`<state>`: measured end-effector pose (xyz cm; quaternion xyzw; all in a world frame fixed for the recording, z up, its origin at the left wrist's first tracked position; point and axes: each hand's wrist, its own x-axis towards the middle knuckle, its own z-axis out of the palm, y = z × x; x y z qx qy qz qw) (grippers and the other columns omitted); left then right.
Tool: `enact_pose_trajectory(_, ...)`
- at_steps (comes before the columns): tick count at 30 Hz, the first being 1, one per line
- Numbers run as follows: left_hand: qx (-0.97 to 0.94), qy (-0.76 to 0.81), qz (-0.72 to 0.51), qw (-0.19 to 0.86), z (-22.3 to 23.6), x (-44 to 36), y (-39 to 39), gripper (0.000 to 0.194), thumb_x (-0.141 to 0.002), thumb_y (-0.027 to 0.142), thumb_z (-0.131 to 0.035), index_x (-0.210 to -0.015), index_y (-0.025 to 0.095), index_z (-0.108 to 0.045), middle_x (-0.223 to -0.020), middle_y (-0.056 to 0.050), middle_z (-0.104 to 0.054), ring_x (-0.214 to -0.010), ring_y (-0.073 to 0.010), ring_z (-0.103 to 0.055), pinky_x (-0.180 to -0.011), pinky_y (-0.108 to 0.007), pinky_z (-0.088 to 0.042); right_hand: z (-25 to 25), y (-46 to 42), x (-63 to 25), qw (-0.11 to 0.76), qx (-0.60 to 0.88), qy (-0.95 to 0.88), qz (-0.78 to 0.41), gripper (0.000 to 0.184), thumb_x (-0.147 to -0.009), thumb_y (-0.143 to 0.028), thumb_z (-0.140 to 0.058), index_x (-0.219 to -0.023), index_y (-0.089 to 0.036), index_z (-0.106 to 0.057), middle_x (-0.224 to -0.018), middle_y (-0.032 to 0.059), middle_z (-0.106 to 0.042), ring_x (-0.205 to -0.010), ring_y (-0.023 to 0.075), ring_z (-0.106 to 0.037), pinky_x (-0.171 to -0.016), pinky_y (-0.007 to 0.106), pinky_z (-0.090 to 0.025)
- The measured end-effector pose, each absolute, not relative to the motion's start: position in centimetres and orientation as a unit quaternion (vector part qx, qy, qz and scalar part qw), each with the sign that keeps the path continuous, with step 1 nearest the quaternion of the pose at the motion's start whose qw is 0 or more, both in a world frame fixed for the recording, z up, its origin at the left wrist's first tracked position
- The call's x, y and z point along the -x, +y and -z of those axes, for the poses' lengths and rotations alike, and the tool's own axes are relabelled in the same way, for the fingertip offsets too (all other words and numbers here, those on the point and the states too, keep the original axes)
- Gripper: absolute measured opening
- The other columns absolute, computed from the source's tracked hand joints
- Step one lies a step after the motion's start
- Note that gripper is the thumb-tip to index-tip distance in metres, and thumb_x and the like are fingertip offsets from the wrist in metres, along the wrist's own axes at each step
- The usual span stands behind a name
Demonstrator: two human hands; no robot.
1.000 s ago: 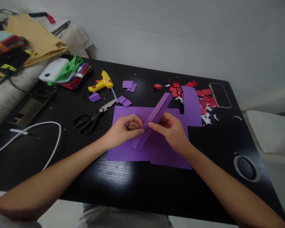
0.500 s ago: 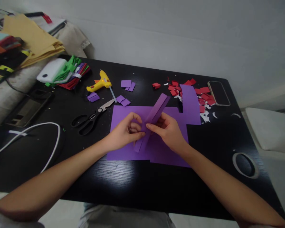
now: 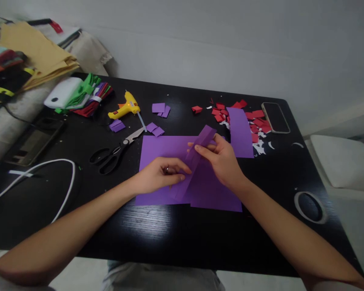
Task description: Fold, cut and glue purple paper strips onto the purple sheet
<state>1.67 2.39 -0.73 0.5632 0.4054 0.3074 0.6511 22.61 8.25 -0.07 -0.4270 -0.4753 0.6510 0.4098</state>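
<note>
Between my hands a folded strip of purple paper (image 3: 204, 137) is held at a slant, its upper end leaning right. My right hand (image 3: 223, 159) pinches it near the top, thumb in front and fingers behind. Lower down, my left hand (image 3: 159, 174) has its thumb and fingers closed on the strip's left edge; a ring shows on one finger. Beneath lie large purple paper sheets (image 3: 157, 149), overlapping flat on the black table. Another purple piece (image 3: 241, 137) rests just right of my right hand.
Black-handled scissors (image 3: 117, 153), a yellow glue gun (image 3: 125, 106) and small folded purple pieces (image 3: 155, 129) lie left and behind. Red paper pieces (image 3: 257, 121) and a phone (image 3: 276, 117) are at back right. A tape ring (image 3: 310, 207) sits right; a white cable (image 3: 71, 182) curves at left.
My right hand has slid up toward the strip's top end, and my left hand has moved slightly lower along it. The strip's lower part has opened out wider.
</note>
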Motion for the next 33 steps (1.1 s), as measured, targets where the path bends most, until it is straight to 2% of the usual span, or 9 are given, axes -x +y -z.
enact_pose_trajectory(6, -0.577, 0.42, -0.299, 0.634, 0.5, -1.6, 2.4, 0.018, -0.087, 0.022, -0.073, -0.103, 0.016, -0.078, -0.073, 0.002, -0.065, -0.061, -0.0078, -0.053, -0.057, -0.019, -0.042, 0.1, 8.7, -22.8, 0.411, 0.42, -0.459, -0.666, 0.034, -0.08, -0.039, -0.086, -0.106, -0.022, -0.072, -0.105, 0.0067, -0.082, -0.09, 0.0236, -0.079, -0.086, 0.043, -0.066)
enact_pose_trajectory(9, -0.582, 0.409, -0.298, 0.636, 0.5, -1.4, 2.5, 0.02, -0.088, 0.022, -0.072, -0.105, 0.017, -0.08, -0.083, -0.003, -0.074, -0.065, -0.01, -0.059, -0.06, -0.021, -0.047, 0.1, 8.9, -22.9, 0.411, 0.426, -0.447, -0.671, 0.029, -0.081, -0.038, -0.084, -0.103, -0.022, -0.074, -0.106, 0.0068, -0.082, -0.09, 0.0232, -0.078, -0.084, 0.042, -0.065)
enact_pose_trajectory(13, -0.592, 0.372, -0.316, 0.641, 0.7, -1.0, 2.6, 0.03, -0.086, 0.012, -0.062, -0.109, 0.018, -0.081, -0.098, -0.008, -0.08, -0.075, -0.0141, -0.067, -0.071, -0.026, -0.055, 0.0, 9.1, -23.0, 0.408, 0.433, -0.437, -0.675, 0.027, -0.082, -0.038, -0.083, -0.103, -0.022, -0.076, -0.106, 0.0069, -0.082, -0.089, 0.0224, -0.078, -0.08, 0.039, -0.064)
enact_pose_trajectory(17, -0.596, 0.368, -0.346, 0.624, 1.0, -1.0, 2.3, 0.038, -0.085, 0.006, -0.062, -0.116, 0.019, -0.079, -0.096, -0.007, -0.078, -0.08, -0.0147, -0.07, -0.071, -0.025, -0.055, -0.1, 9.1, -23.1, 0.398, 0.443, -0.429, -0.679, 0.024, -0.08, -0.036, -0.084, -0.098, -0.022, -0.078, -0.106, 0.0068, -0.082, -0.089, 0.0215, -0.077, -0.079, 0.037, -0.062)
enact_pose_trajectory(23, -0.682, 0.36, -0.351, 0.532, 0.9, -1.2, 2.2, 0.033, -0.088, 0.013, -0.072, -0.12, 0.023, -0.078, -0.102, -0.005, -0.071, -0.075, -0.0108, -0.065, -0.069, -0.023, -0.055, -0.2, 8.5, -22.8, 0.376, 0.446, -0.429, -0.69, 0.023, -0.078, -0.038, -0.086, -0.094, -0.023, -0.081, -0.105, 0.0063, -0.082, -0.092, 0.021, -0.076, -0.079, 0.034, -0.06)
enact_pose_trajectory(27, -0.734, 0.355, -0.342, 0.468, 1.0, -1.0, 2.4, 0.03, -0.093, 0.016, -0.071, -0.12, 0.025, -0.079, -0.102, -0.006, -0.069, -0.085, -0.0139, -0.066, -0.073, -0.024, -0.055, -0.4, 8.2, -22.6, 0.371, 0.438, -0.426, -0.699, 0.025, -0.076, -0.04, -0.087, -0.094, -0.023, -0.08, -0.104, 0.0062, -0.082, -0.09, 0.0214, -0.076, -0.081, 0.036, -0.062)
enact_pose_trajectory(33, -0.717, 0.37, -0.378, 0.454, 1.2, -1.0, 2.5, 0.018, -0.097, 0.032, -0.071, -0.105, 0.02, -0.082, -0.101, -0.008, -0.07, -0.087, -0.0164, -0.066, -0.074, -0.027, -0.054, -1.1, 8.0, -22.6, 0.367, 0.42, -0.444, -0.701, 0.021, -0.08, -0.04, -0.084, -0.092, -0.023, -0.083, -0.102, 0.0059, -0.081, -0.091, 0.0216, -0.075, -0.089, 0.039, -0.06)
